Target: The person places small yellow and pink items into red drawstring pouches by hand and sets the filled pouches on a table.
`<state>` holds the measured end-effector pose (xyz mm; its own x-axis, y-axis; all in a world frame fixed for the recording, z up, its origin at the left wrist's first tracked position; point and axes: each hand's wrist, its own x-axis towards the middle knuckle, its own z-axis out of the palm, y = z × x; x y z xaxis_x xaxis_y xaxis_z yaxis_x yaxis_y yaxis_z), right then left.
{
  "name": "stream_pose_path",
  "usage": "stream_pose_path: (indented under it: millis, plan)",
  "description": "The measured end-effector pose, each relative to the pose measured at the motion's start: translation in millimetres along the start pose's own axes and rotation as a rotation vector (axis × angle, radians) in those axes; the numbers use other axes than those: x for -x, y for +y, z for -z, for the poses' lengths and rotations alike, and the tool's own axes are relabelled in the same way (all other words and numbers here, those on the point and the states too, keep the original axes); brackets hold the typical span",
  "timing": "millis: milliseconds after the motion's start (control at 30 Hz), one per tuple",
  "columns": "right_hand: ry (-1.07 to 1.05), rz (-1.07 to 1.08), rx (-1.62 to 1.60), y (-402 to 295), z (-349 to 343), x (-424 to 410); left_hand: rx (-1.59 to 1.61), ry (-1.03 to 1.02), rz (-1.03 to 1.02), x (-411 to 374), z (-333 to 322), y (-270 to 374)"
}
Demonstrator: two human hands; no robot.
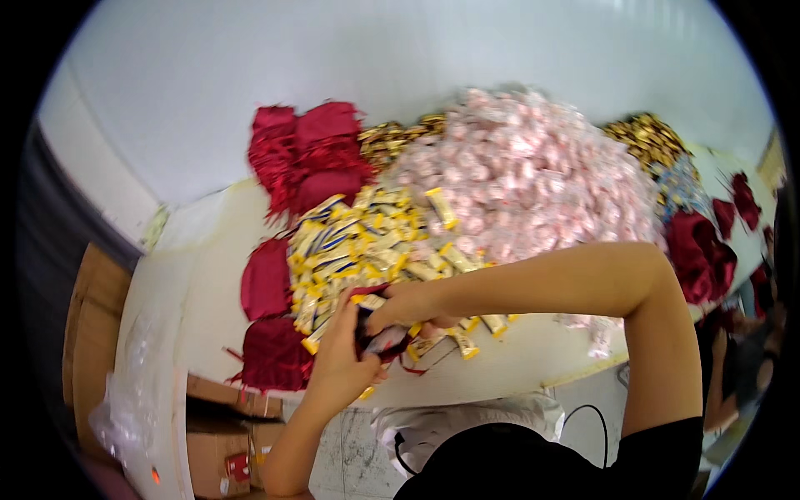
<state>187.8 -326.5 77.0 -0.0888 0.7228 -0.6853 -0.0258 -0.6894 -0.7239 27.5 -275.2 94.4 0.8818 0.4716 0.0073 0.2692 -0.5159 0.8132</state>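
Observation:
Just above the table's front edge, my left hand (pixel 342 357) grips a dark red satin drawstring pouch (pixel 400 355) by its side, with the mouth spread wide. The fingers of my right hand (pixel 400 307) reach into that mouth; what they touch inside is hidden. A yellow-and-white wrapped bar and a clear-wrapped piece show in the opening. Behind and around both hands spreads a heap of yellow-and-white wrapped snack bars (pixel 350 244). Beyond it rises a large mound of pink clear-wrapped sweets (pixel 525 175).
Stacks of red pouches (pixel 269 281) line the left side. Gold-wrapped pieces (pixel 650 140) lie at the back, blue-wrapped ones (pixel 682 187) nearby. Red satin pouches (pixel 700 256) sit at the right, near another person's arm (pixel 719 375). Cardboard boxes (pixel 219 459) stand below the white table (pixel 500 369).

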Motion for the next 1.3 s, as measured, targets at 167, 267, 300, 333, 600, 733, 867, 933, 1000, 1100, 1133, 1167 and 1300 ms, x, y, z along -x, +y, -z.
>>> stream_pose_path:
  millis: [167,267,300,333,600,733,867,933,1000,1100,1133,1167,1300]
  plan:
    - [-0.11,-0.168,0.192,4.3,-3.1,0.4,-0.156,0.048,-0.267,-8.4,-21.3,14.8]
    - [0.294,-0.015,-0.108,3.0,14.2,-1.7,-0.114,0.042,-0.272,-20.3,-28.7,12.6]
    - [0.279,0.117,-0.1,2.6,22.0,9.1,0.057,0.003,-0.147,-24.5,-27.9,14.1]
    - [0.245,0.257,-0.187,5.2,25.3,12.3,0.122,-0.029,-0.107,-30.6,-24.3,11.0]
    - [0.656,0.718,0.864,21.9,31.9,79.5,0.475,-0.122,-0.021,-54.9,-21.1,22.7]
    - [1.21,1.103,1.196,38.5,26.3,115.4,0.625,-0.122,-0.095,-56.3,-30.4,47.5]
    - [0.89,0.648,0.858,76.9,49.7,123.5,0.562,-0.387,-0.251,-61.8,-66.8,70.8]
    - [1.044,0.782,0.865,102.8,71.0,142.1,0.585,-0.457,-0.311,-61.3,-72.4,83.0]
    - [1.188,0.694,0.918,115.9,90.1,185.7,0.53,-0.418,-0.324,-55.4,-62.0,81.8]
    - [1.567,0.605,0.759,132.1,124.8,237.8,0.513,-0.331,-0.283,-40.6,-40.4,49.7]
    - [1.623,0.368,0.616,131.5,138.1,255.6,0.487,-0.292,-0.266,-33.8,-32.8,34.0]
    - [1.833,0.247,0.789,145.0,156.5,271.2,0.469,-0.265,-0.252,-29.1,-28.0,19.1]
    - [1.996,-0.134,1.115,266.7,284.6,323.0,0.26,-0.02,-0.157,-26.4,-8.1,-50.2]
